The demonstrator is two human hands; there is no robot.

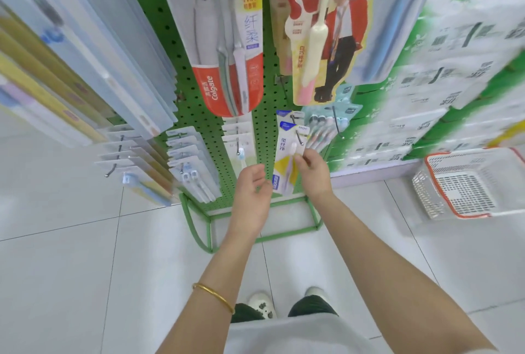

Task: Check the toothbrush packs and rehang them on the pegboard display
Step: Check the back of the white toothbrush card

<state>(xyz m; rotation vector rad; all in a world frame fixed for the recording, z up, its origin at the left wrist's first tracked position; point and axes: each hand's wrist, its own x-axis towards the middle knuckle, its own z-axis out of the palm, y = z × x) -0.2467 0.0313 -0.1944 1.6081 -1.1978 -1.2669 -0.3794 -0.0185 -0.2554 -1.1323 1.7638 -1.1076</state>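
Note:
A green pegboard display (pixel 264 137) stands in front of me, hung with many toothbrush packs. On a low peg (pixel 299 137) hangs a white, blue and yellow toothbrush pack (pixel 285 160). My right hand (pixel 312 174) pinches this pack by its right edge near the brush head. My left hand (pixel 252 191) hovers just left of the pack's lower end, fingers loosely curled, holding nothing. A red Colgate pack (pixel 227 81) hangs higher up on the left. A red and cream pack (pixel 321 41) hangs higher on the right.
Rows of clear and white packs (pixel 187 160) hang on low pegs to the left. A white and orange plastic basket (pixel 466 183) sits on the tiled floor (pixel 85 268) at the right. Stacked green and white packages (pixel 454 83) fill the right side. The rack's green base frame (pixel 210 228) juts out over the floor.

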